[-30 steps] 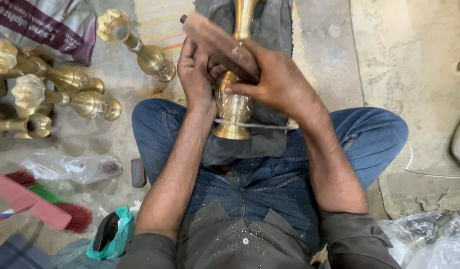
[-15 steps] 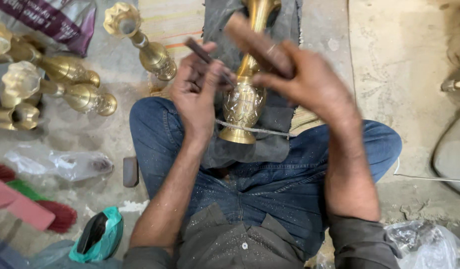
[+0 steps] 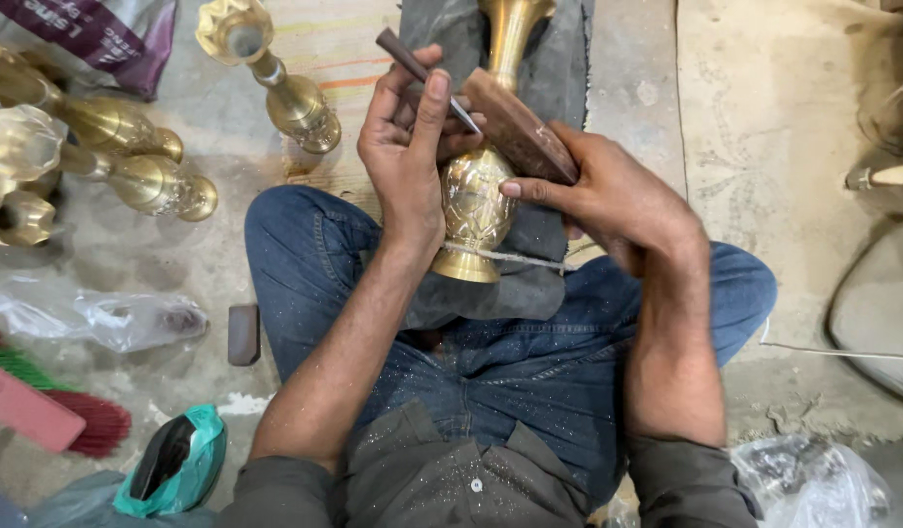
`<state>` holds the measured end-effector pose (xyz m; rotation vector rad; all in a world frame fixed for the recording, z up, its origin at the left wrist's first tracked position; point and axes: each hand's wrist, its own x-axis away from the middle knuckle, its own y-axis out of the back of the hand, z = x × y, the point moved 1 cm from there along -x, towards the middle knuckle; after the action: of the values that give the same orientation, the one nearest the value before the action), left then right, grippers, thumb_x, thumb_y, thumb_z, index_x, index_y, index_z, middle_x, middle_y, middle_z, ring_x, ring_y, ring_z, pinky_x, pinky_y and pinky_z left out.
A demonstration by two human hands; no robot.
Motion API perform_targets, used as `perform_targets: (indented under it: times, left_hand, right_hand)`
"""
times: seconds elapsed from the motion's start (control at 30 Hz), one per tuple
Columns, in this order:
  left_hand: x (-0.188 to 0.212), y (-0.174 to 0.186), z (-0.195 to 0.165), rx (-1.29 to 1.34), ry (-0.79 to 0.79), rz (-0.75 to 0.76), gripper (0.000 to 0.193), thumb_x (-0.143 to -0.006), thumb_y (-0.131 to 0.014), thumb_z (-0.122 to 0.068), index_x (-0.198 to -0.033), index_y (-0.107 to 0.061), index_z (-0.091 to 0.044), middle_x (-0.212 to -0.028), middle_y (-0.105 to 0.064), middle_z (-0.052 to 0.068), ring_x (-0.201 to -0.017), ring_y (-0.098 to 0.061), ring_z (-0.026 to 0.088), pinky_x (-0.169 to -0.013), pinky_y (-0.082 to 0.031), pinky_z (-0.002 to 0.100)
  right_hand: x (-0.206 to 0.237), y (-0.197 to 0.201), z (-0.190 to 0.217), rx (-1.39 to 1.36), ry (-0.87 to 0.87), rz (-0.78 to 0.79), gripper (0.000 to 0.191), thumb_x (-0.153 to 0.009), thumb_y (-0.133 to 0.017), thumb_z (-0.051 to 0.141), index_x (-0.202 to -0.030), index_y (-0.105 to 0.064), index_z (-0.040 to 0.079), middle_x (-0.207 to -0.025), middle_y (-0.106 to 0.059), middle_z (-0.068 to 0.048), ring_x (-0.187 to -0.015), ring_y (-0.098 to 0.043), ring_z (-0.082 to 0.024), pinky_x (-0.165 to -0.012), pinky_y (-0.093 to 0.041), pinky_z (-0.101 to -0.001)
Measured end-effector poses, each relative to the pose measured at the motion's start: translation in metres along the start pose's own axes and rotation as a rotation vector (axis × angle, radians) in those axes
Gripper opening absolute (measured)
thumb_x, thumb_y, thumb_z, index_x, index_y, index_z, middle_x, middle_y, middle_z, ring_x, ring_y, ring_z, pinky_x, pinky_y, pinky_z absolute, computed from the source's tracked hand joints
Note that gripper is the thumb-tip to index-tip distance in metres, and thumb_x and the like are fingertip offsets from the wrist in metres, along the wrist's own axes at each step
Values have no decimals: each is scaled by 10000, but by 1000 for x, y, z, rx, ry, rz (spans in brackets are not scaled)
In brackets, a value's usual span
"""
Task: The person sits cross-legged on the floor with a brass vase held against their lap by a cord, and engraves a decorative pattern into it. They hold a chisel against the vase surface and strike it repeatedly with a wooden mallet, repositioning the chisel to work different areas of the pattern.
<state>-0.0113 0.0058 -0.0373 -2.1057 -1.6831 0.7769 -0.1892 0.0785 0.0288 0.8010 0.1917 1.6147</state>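
At the far left, several brass vases (image 3: 129, 176) lie on their sides on the concrete floor (image 3: 217, 264), their flared mouths turned to the left edge. Below them is a crumpled clear plastic bag (image 3: 99, 318), then a red brush (image 3: 80, 425) and a teal bag (image 3: 182, 464) with something dark inside. One more finished vase (image 3: 275, 83) lies a little to the right, beside a striped mat (image 3: 329, 49), and a small dark block (image 3: 243, 334) rests just beside the person's left knee.

The person sits cross-legged in blue jeans (image 3: 529, 372) (these are dusted with fine bright specks). The left hand (image 3: 407, 147) is closed around a thin chisel (image 3: 427, 80) with a dark handle, the thumb lying along it; its metal tip points down to the right and sits at the shoulder of the engraved vase (image 3: 476, 205). This vase lies on a dark grey cloth (image 3: 529, 284) over the lap, the base toward the person and the long neck pointing away. A thin cord (image 3: 515, 258) crosses it just above the base.

The right hand (image 3: 617, 200) is closed around a brown wooden block (image 3: 520, 132), fingers wrapped over it, thumb underneath. The block is tilted, its upper end close to the chisel; whether they touch I cannot tell.

At the bottom right lies another clear plastic bag (image 3: 813, 484).
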Motion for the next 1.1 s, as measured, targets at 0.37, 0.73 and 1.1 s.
perform_targets:
  times: [0.37,0.73,1.1]
  left_hand:
    - [43,-19,-39,-973,-349,351,367,-997,-787,-180,-1318,-657,-57,-1121,-764,71,-983,-789,164,-836,-692,274]
    - [47,-33,-38,-976,-282,381,344,-964,-815,-110,-1276,-707,-16,-1003,-774,67,-888,-791,144,-721,-670,258]
    - [49,-35,-34,-954,-346,404,363,-1010,-811,-46,-1335,-650,-30,-1137,-755,77,-971,-784,134,-822,-675,245]
  right_hand:
    - [16,57,21,595,631,-567,459,-891,-846,117,-1272,-611,17,-1070,-688,-213,-984,-672,-428,-802,-524,-490]
    - [34,50,-2,624,817,-870,484,-808,-866,23,-1239,-649,53,-1139,-675,-153,-1068,-624,-388,-912,-464,-484]
    - [41,52,-20,499,822,-893,365,-851,-823,-19,-1175,-668,52,-1012,-681,-130,-930,-660,-343,-815,-494,-433]
